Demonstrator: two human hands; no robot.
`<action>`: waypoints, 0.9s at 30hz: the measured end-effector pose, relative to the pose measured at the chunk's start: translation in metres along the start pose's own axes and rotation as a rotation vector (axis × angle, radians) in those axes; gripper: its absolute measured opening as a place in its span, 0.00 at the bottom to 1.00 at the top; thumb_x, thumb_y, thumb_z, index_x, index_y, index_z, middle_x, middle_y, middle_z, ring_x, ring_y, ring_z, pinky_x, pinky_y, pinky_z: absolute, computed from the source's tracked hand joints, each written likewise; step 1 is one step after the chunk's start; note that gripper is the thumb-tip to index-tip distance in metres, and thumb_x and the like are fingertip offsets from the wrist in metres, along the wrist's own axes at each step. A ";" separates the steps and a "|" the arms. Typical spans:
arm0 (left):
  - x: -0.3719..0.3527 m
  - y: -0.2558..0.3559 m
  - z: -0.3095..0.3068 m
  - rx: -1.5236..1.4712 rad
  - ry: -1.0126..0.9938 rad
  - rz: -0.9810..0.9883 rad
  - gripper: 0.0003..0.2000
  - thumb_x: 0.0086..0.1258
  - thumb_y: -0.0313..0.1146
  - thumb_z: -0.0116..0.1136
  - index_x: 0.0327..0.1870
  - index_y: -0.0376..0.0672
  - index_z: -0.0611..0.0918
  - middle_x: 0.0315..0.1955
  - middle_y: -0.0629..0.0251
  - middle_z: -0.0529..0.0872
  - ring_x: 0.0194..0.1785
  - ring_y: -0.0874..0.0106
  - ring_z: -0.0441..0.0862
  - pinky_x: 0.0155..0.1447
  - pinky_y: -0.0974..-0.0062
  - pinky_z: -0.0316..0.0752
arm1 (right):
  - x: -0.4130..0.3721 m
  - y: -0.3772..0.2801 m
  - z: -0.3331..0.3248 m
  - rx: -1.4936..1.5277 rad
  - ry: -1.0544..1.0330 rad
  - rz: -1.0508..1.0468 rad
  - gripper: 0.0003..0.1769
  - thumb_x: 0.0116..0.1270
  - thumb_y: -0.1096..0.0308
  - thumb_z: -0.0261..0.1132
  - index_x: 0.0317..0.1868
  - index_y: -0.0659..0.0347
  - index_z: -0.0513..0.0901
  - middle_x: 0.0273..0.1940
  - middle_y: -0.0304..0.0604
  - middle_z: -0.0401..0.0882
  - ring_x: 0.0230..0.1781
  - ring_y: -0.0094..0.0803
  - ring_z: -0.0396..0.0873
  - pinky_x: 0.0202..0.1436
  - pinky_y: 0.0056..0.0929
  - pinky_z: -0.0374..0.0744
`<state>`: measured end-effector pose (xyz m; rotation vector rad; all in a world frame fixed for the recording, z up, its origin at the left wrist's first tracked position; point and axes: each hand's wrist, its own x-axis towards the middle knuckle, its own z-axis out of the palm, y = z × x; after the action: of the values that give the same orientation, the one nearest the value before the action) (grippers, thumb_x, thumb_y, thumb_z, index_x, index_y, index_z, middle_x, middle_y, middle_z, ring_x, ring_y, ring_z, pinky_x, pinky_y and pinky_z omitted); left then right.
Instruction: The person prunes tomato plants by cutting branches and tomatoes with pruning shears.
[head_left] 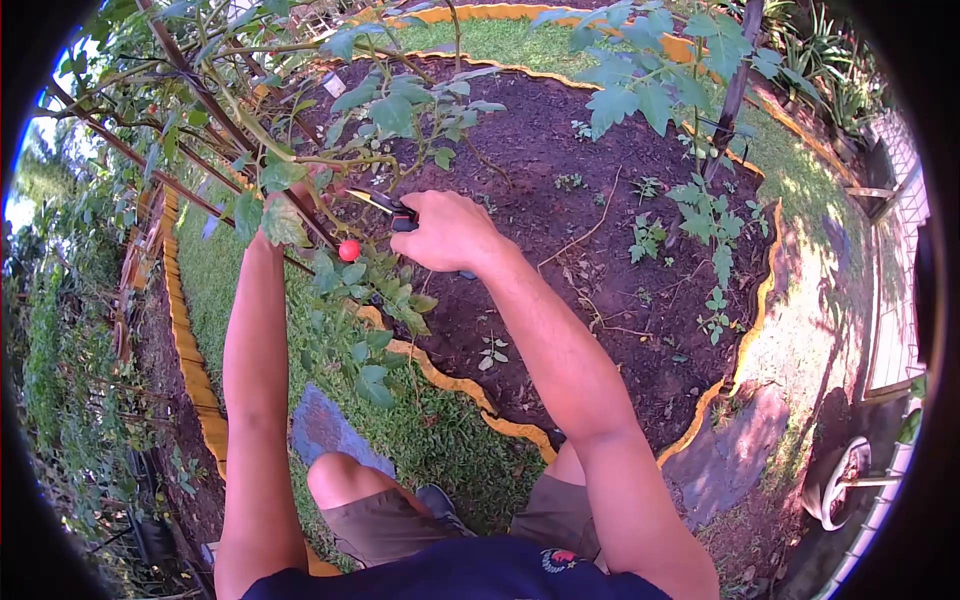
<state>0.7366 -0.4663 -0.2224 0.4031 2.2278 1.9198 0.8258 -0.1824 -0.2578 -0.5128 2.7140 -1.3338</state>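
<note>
Pruning shears with dark handles are in my right hand, their blades pointing left toward the plant's stems. My left hand is up among the leaves and stems at the left, mostly covered by a leaf, so its fingers cannot be made out. A small round red fruit hangs just below the blades, between my two hands. Leafy green stems of the plant run around both hands, alongside slanting brown stakes.
Dark soil fills a bed with a wavy yellow border. Small seedlings grow in it. A tall leafy plant on a stake stands at the right. Grass and a flat stone lie near my legs.
</note>
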 end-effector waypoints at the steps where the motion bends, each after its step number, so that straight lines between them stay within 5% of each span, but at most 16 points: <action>1: 0.001 -0.001 -0.001 -0.006 -0.025 0.016 0.16 0.72 0.34 0.64 0.57 0.39 0.79 0.48 0.63 0.86 0.51 0.64 0.86 0.59 0.66 0.81 | 0.000 -0.001 -0.001 -0.011 -0.007 -0.010 0.22 0.53 0.53 0.66 0.41 0.62 0.85 0.39 0.55 0.88 0.44 0.53 0.86 0.52 0.48 0.81; 6: 0.009 -0.010 -0.011 0.027 -0.009 0.027 0.21 0.70 0.38 0.69 0.58 0.36 0.80 0.45 0.64 0.86 0.52 0.67 0.86 0.61 0.67 0.81 | 0.007 -0.009 0.000 -0.008 -0.043 -0.014 0.22 0.53 0.53 0.66 0.44 0.58 0.86 0.39 0.54 0.88 0.44 0.52 0.86 0.52 0.48 0.81; 16: 0.008 -0.004 0.005 0.100 0.050 0.027 0.14 0.70 0.28 0.69 0.54 0.35 0.83 0.45 0.64 0.86 0.46 0.71 0.85 0.54 0.71 0.81 | 0.015 -0.014 0.001 -0.031 -0.054 -0.068 0.22 0.52 0.55 0.67 0.44 0.59 0.86 0.39 0.53 0.88 0.43 0.53 0.86 0.50 0.47 0.81; 19: 0.025 -0.029 -0.023 -0.203 -0.016 -0.004 0.15 0.69 0.29 0.69 0.55 0.35 0.83 0.46 0.64 0.86 0.46 0.70 0.85 0.54 0.70 0.81 | 0.015 -0.014 0.003 -0.024 -0.067 -0.061 0.21 0.53 0.56 0.68 0.44 0.60 0.86 0.39 0.53 0.88 0.43 0.53 0.86 0.49 0.46 0.81; 21: 0.025 -0.035 -0.025 -0.272 0.123 0.025 0.17 0.71 0.29 0.68 0.57 0.35 0.81 0.47 0.63 0.86 0.47 0.70 0.85 0.55 0.70 0.80 | 0.005 -0.014 0.000 -0.049 -0.032 -0.011 0.22 0.53 0.55 0.67 0.46 0.58 0.87 0.41 0.53 0.88 0.46 0.52 0.86 0.53 0.47 0.81; 23: 0.014 -0.040 -0.033 0.095 0.287 0.174 0.19 0.73 0.31 0.64 0.62 0.34 0.78 0.51 0.57 0.86 0.53 0.67 0.84 0.59 0.69 0.78 | -0.015 -0.012 -0.003 -0.036 0.036 0.035 0.23 0.54 0.55 0.67 0.48 0.58 0.86 0.41 0.53 0.88 0.47 0.52 0.86 0.53 0.48 0.81; 25: -0.025 -0.054 -0.054 0.918 0.462 0.416 0.23 0.77 0.33 0.58 0.69 0.33 0.74 0.60 0.46 0.83 0.62 0.60 0.82 0.64 0.66 0.77 | -0.045 0.000 -0.008 0.035 0.129 0.056 0.26 0.54 0.55 0.67 0.53 0.58 0.84 0.40 0.54 0.88 0.45 0.53 0.86 0.50 0.48 0.80; 27: -0.130 0.008 0.017 0.603 0.458 0.116 0.24 0.75 0.33 0.59 0.70 0.34 0.74 0.61 0.49 0.84 0.63 0.62 0.82 0.66 0.65 0.75 | -0.078 0.021 -0.014 0.144 0.199 0.070 0.34 0.54 0.57 0.66 0.62 0.61 0.81 0.40 0.54 0.88 0.39 0.49 0.86 0.45 0.43 0.80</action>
<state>0.8659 -0.4906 -0.2234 0.1728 3.1462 1.4512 0.8906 -0.1344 -0.2721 -0.2837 2.7289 -1.6263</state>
